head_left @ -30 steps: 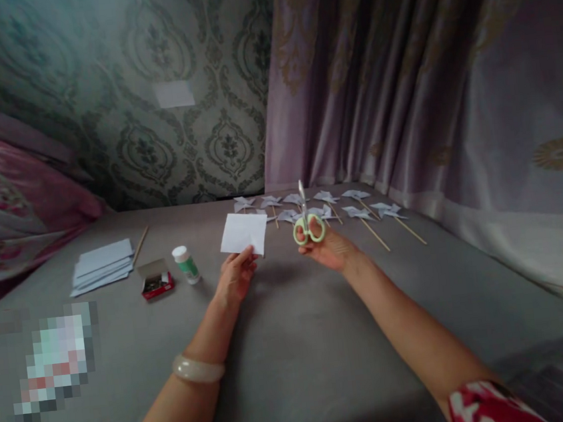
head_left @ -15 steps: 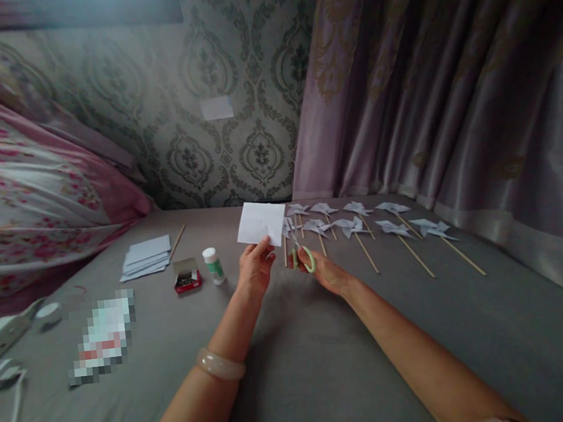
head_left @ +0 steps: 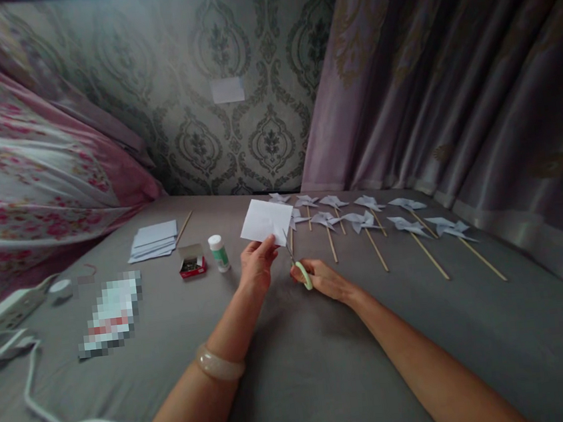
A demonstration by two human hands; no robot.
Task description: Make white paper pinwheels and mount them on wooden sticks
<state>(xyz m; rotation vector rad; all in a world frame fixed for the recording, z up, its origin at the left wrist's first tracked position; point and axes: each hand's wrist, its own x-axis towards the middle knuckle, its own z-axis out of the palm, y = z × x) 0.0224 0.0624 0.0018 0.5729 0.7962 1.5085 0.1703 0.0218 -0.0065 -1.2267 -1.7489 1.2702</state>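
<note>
My left hand (head_left: 258, 268) pinches the lower edge of a white square of paper (head_left: 266, 220) and holds it up above the grey sheet (head_left: 296, 350). My right hand (head_left: 320, 278) grips green-handled scissors (head_left: 300, 271), their blades pointing up and left toward the paper's lower right corner. A pale bangle (head_left: 220, 364) sits on my left wrist.
Several paper pinwheels on wooden sticks (head_left: 373, 221) lie in rows beyond my hands. To the left are a white bottle (head_left: 219, 252), a red box of pins (head_left: 192, 263), a stack of white paper (head_left: 152, 241), a power strip with a white cord (head_left: 5, 314) and a floral pillow (head_left: 21, 178). Curtains (head_left: 449, 86) hang on the right.
My right hand has lowered the scissors from upright and tipped the blades toward the paper. The view has shifted left, showing the power strip and cord.
</note>
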